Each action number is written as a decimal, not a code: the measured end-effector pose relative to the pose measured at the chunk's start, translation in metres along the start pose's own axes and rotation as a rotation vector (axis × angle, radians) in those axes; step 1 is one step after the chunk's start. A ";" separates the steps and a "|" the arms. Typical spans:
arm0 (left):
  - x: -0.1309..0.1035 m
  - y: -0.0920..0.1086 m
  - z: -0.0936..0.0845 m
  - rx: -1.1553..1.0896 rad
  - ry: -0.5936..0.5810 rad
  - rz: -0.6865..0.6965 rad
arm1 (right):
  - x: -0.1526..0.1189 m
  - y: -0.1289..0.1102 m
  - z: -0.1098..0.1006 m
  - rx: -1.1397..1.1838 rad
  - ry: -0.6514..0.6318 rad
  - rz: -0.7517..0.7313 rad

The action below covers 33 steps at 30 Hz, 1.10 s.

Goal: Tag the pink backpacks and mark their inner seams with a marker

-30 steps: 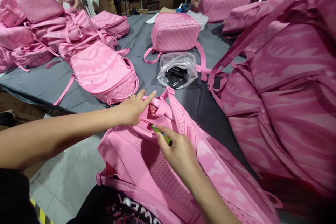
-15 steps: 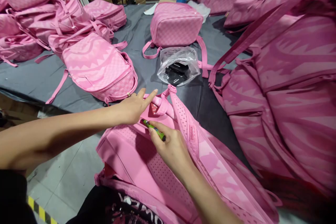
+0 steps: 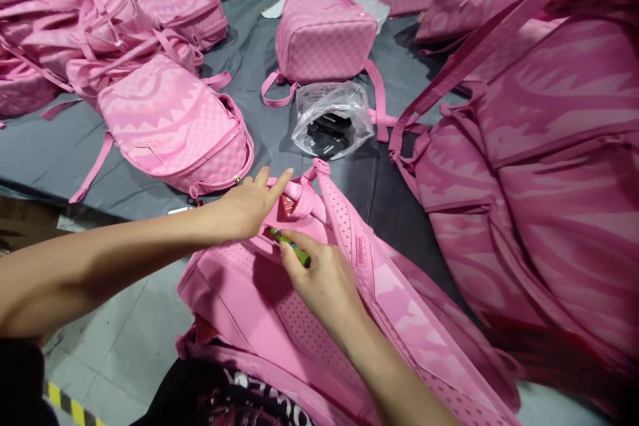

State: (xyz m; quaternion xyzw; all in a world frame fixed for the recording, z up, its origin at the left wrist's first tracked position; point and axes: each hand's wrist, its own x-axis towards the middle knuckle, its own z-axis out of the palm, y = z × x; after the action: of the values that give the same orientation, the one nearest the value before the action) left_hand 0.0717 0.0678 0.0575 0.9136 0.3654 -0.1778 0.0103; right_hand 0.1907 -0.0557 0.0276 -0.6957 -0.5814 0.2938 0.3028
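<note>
A pink backpack [image 3: 249,286] lies with its perforated back panel and straps facing up, reaching from the table edge down toward my lap. My left hand [image 3: 252,203] rests over its top edge by the carry handle, fingers stretched apart and palm down. Below it, my right hand [image 3: 319,266] grips a slim green stick-like tool [image 3: 294,249] with a printed pattern and dark ends. Its tip points at the panel just under the handle; whether it touches the fabric I cannot tell. A red tag [image 3: 288,204] shows beside the handle.
A clear plastic bag [image 3: 332,121] of black items lies ahead on the dark-covered table [image 3: 249,33]. Another pink backpack [image 3: 174,126] lies to the left, with more piled behind it. One checkered backpack [image 3: 324,36] sits at centre; a large one [image 3: 539,180] fills the right.
The view has shifted slightly, so the things on the table appear a little further left and higher. Both hands keep nearly the same pose on the backpack.
</note>
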 end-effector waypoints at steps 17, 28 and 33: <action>-0.005 0.004 -0.006 0.004 -0.028 -0.014 | 0.000 0.004 0.000 0.081 -0.024 0.012; -0.004 0.003 -0.003 -0.013 -0.011 -0.019 | -0.001 0.007 0.000 0.077 -0.026 0.003; -0.004 0.002 0.002 -0.032 0.009 -0.012 | -0.003 0.008 -0.002 0.084 -0.042 -0.032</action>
State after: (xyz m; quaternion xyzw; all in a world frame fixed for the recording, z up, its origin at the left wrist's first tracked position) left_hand 0.0694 0.0636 0.0573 0.9118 0.3739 -0.1680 0.0223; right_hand 0.1970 -0.0595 0.0233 -0.6665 -0.5859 0.3277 0.3241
